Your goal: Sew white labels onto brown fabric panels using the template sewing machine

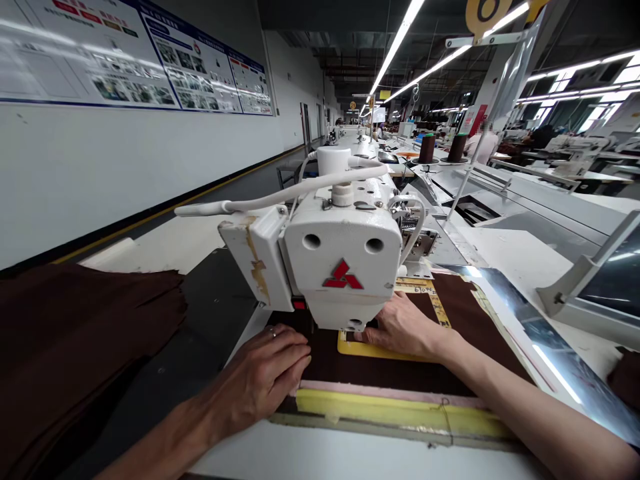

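Brown fabric [365, 371] — beneath both hands [263, 370] [407, 327]

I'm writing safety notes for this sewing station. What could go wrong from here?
The right hand could get pinched or pricked, as it sits right by the sewing machine head. The dark brown fabric might shift or pucker if the left hand presses unevenly at its left edge. The loose thread lying across the yellow strip could snag.

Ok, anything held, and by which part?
No grip can be confirmed: the left hand lies on brown fabric near its left edge, the right hand over the yellow frame; their undersides are hidden.
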Motion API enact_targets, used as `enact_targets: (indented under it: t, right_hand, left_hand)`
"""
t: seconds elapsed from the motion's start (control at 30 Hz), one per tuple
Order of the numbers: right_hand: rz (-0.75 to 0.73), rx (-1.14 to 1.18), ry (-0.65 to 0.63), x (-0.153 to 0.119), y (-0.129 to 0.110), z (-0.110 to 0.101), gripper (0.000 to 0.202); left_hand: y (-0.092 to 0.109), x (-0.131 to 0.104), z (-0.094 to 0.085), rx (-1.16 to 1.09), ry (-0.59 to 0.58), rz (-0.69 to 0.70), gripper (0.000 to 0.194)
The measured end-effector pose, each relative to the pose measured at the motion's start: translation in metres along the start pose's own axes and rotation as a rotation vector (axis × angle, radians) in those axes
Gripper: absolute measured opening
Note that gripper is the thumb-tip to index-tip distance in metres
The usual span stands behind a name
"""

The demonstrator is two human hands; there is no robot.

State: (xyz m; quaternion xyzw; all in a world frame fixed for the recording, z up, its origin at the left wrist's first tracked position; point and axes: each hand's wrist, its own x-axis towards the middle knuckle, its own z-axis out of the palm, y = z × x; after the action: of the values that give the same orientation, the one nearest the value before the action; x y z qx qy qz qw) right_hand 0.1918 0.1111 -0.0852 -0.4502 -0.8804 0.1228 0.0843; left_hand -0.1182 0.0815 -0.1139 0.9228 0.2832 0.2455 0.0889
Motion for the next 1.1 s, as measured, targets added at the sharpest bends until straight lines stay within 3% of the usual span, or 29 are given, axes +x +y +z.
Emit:
enact_targets:
  t: [0.27,0.7,0.93,1.1]
  right_hand:
    - [0.001,0.001,-0.009,0.0,0.001,-0.002,0.03]
    - [-0.016,-0.017,0.002,0.001,0.009,0.002,0.036]
    - [-0.08,0.055,0.032,-0.003,0.024,0.007,0.051]
    - [-0.108,0.0,0.042,-0.005,0.024,0.01,0.047]
  left_hand:
    - [-0.004,-0.004,0.006,-0.041,0.027,-0.014,0.023]
    - [-0.002,-0.001,-0.001,-0.012,0.039,-0.008,0.023]
    - [-0.003,-0.002,0.0,-0.017,0.045,-0.024,0.023]
    - [-0.005,-0.002,0.001,-0.01,0.02,-0.019,0.023]
